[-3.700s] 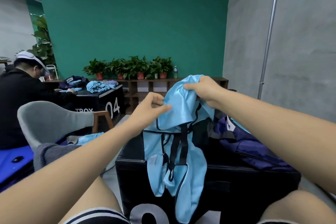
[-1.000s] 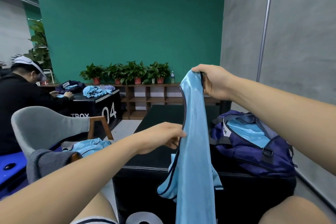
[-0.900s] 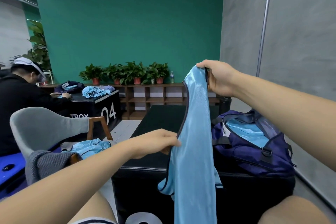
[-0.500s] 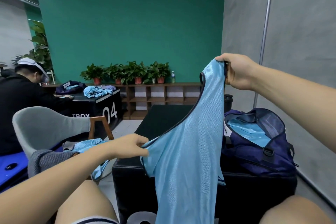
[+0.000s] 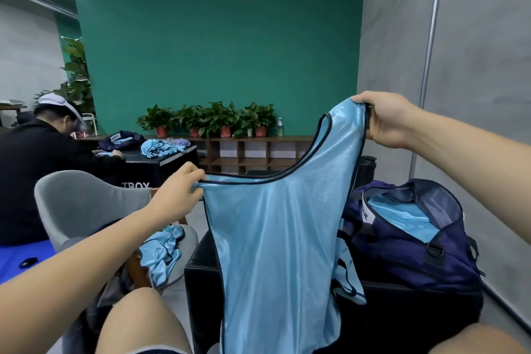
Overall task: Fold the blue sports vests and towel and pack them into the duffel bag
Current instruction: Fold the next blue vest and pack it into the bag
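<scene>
Two hands hold one blue vest [image 5: 275, 233] up left of the duffel bag [image 5: 411, 233]: left hand [image 5: 175, 195] pinches its lower edge, right hand [image 5: 388, 121] grips its strap.

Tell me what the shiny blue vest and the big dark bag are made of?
The blue vest looks like thin, glossy synthetic fabric, probably polyester: it shines and hangs limp, with dark edge trim. The duffel bag seems matte navy woven cloth, perhaps nylon; its open flap looks like mesh.
</scene>
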### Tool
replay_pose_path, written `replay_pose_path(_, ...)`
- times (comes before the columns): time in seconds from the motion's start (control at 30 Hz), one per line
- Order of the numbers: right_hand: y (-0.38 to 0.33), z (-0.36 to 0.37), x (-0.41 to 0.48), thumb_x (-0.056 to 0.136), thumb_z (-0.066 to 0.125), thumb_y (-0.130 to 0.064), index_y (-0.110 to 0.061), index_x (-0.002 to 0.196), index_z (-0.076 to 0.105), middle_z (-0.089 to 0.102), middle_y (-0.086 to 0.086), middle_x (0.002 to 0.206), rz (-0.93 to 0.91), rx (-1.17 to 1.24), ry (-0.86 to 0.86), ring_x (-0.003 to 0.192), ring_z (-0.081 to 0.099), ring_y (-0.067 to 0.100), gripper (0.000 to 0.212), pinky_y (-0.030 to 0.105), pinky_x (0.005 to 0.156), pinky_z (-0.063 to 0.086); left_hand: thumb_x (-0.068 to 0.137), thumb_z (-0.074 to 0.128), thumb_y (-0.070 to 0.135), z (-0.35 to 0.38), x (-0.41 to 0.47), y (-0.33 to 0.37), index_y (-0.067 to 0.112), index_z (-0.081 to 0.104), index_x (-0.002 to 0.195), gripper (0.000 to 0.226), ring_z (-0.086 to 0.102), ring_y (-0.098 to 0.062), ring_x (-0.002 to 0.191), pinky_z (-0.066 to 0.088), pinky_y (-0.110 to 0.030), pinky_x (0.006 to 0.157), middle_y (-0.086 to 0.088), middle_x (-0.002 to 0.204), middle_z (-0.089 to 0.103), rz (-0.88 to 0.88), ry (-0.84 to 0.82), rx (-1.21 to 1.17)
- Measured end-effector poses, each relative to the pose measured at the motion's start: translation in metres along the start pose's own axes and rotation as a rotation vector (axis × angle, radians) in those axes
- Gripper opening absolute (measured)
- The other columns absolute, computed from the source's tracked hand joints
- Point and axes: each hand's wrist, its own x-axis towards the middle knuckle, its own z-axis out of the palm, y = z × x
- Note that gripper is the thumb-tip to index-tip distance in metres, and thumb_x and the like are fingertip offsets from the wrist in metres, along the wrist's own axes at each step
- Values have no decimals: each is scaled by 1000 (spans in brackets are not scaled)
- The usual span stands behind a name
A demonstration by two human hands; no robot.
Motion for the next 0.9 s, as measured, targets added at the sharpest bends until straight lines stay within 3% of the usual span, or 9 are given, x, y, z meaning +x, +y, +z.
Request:
replay_pose_path(0.1, -5, -1, 1, 106, 54, -14, -6, 111, 65, 74, 8, 88, -14, 13, 8, 69, 74, 19, 15, 30, 56, 60, 93, 64, 24, -11, 1, -2, 30, 56, 99, 11, 55, -9, 83, 51, -41, 76, 11, 102, 52, 7, -12, 15)
replay_pose_path(0.2, -8, -6, 4, 105, 55, -15, -6, 115, 65, 70, 12, 102, -24, 5, 24, 75, 73, 21, 17, 31, 61, 61, 88, 67, 42, -25, 1, -4, 38, 52, 105, 23, 52, -3, 85, 45, -41, 82, 16, 95, 54, -5, -163, 123)
replay_pose_path(0.3, -7, -10, 6, 104, 57, -16, -7, 117, 64, 69, 11, 100, -16, 7, 34, 75, 72, 22, 18, 31, 62, 62, 93, 63, 54, -37, 1, -7, 39, 51, 109, 25, 52, -9, 94, 41, -41, 88, 13, 100, 56, 26, -173, 151)
replay_pose_path(0.43, -4, -9, 5, 104, 56, -17, -8, 117, 63, 71, 9, 96, 19, 26, 29, 73, 73, 21, 17, 31, 61, 61, 98, 62, 40, -48, 6, -11, 34, 55, 113, 18, 56, -15, 100, 47, -42, 89, 10, 106, 59, 36, -148, 148)
replay_pose_path(0.53, -4, -4, 3, 106, 54, -17, -8, 118, 61, 73, 8, 90, 23, 60, 20, 72, 74, 21, 17, 30, 59, 61, 94, 72, 25, -48, 9, -14, 29, 58, 100, 15, 55, -18, 95, 49, -39, 84, 7, 105, 53, 64, -36, 126)
replay_pose_path(0.67, -11, 3, -1, 107, 53, -17, -9, 116, 61, 74, 9, 90, 12, 101, 7, 74, 76, 21, 14, 31, 59, 62, 95, 71, 16, -51, 13, -11, 25, 60, 94, 14, 58, -12, 88, 45, -29, 76, 7, 103, 51, -49, 101, -27)
replay_pose_path(0.73, -16, 3, 0, 107, 56, -19, -10, 119, 60, 73, 9, 97, -3, 127, 13, 80, 75, 20, 15, 32, 65, 63, 99, 65, 16, -53, 16, -10, 24, 57, 97, 12, 60, -17, 77, 43, -30, 66, 5, 96, 60, -156, 127, -104)
replay_pose_path(0.83, -23, 3, 2, 107, 58, -21, -10, 123, 61, 70, 10, 109, -43, 149, 26, 89, 73, 20, 19, 32, 74, 65, 105, 60, 23, -61, 21, -8, 27, 50, 105, 11, 46, -18, 58, 35, -32, 54, -14, 88, 69, -275, 150, -305)
replay_pose_path(0.9, -28, 3, 4, 108, 59, -21, -10, 122, 63, 72, 8, 106, -59, 163, 30, 87, 74, 19, 19, 31, 73, 64, 104, 65, 29, -73, 28, -6, 25, 52, 113, 15, 50, -16, 66, 39, -33, 60, -12, 91, 66, -333, 219, -500)
